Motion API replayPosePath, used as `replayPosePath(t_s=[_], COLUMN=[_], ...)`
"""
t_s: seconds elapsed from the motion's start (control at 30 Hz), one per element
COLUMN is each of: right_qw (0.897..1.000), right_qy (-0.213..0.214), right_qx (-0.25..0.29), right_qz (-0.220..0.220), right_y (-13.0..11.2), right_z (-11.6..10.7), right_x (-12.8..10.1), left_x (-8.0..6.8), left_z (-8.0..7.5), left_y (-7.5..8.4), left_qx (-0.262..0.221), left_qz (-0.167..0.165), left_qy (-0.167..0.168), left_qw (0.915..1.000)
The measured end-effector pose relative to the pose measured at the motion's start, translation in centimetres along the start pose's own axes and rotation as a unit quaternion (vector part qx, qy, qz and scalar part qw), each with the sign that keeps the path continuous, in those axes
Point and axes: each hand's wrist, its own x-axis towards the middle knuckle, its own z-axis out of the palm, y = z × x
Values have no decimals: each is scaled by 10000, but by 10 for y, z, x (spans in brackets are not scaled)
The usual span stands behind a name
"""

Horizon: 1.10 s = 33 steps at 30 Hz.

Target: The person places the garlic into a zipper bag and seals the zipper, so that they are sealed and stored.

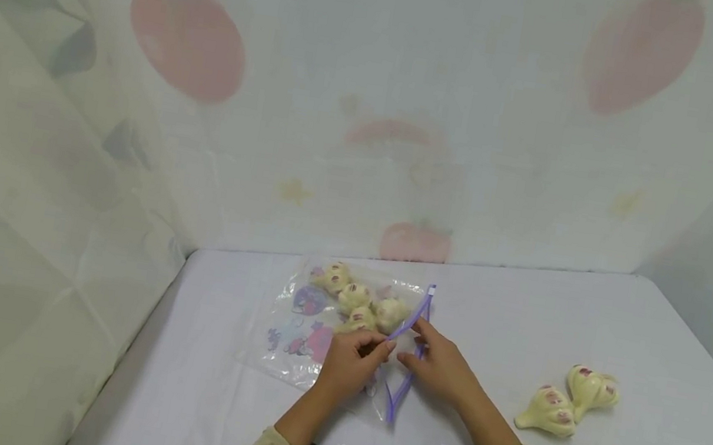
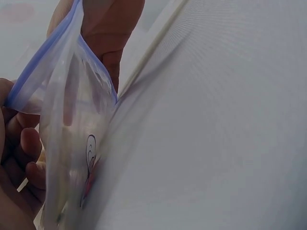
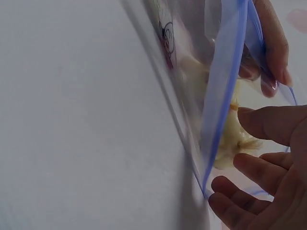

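A clear zip bag [image 1: 276,354] with printed pictures lies on the table, its purple zip edge [image 1: 395,407] facing right and parted. Several pale garlic bulbs [image 1: 355,298] are inside it. My left hand [image 1: 344,364] pinches the upper zip edge between thumb and fingers. At the bag's mouth is my right hand [image 1: 445,367], thumb and fingers spread apart. In the right wrist view, a garlic bulb [image 3: 232,139] shows just past those fingertips, apparently ungripped. The left wrist view shows the zip edge [image 2: 36,62] raised, with the mouth gaping.
Two more garlic bulbs, one nearer [image 1: 548,411] and one behind it [image 1: 592,388], lie together on the white table [image 1: 516,318] to the right. A fruit-printed curtain [image 1: 315,130] stands behind the table and along its sides. Black wrist mounts sit by both cuffs.
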Motion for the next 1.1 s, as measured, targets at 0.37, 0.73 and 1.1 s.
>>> replayPosePath(t_s=[0.37,0.73,1.1], right_qw=[9989,9909,9836], right_qy=[18,95,-120], right_qx=[-463,-1311,-1798], right_qz=[-11,-296,-117], right_y=[-10,0,35], right_z=[-36,-99,-136], right_x=[-18,-71,-121], left_x=[-1,-3,-2], left_z=[2,0,3], left_y=[0,-3,-4], left_qx=[-42,63,22], left_qz=[58,96,53], left_qy=[-35,65,312], left_qw=[10000,9999,9995])
